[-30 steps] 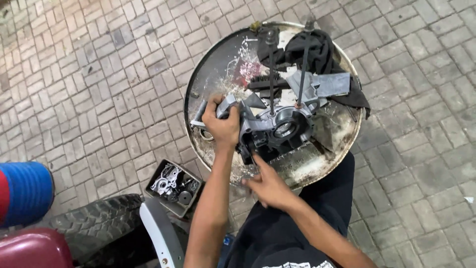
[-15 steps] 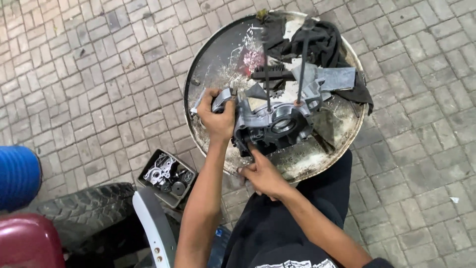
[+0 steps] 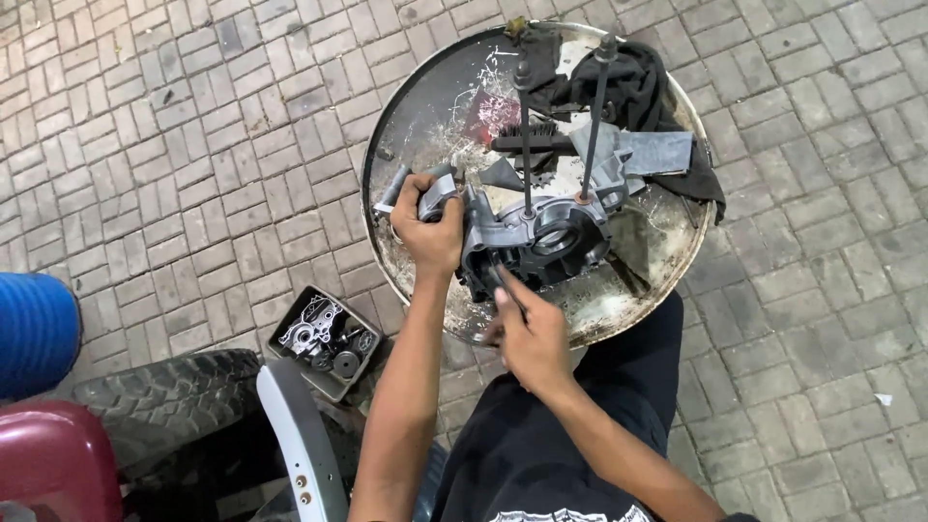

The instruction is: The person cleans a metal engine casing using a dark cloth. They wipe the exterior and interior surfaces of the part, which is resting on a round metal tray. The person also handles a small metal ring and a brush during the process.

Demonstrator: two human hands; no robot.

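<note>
Watching left hand [image 3: 430,227] staying clamped on grey engine casing [image 3: 541,232] in round metal tray [image 3: 387,155]; right hand [image 3: 530,333], fingers curled, has risen to casing's lower edge, pinching thin tool I am not resolving; grip steady, work continuing.

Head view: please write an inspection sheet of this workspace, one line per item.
Surface: round metal tray, dirty, on brick paving.
Job's things: grey engine case in the tray, two long studs standing up from it.
Clutter: black cloth; box of parts beside the tray.
Grippers: left hand grips the case's left end; right hand touches its front.
Cables: nothing seen.
Surroundings: tyre, blue drum.
</note>
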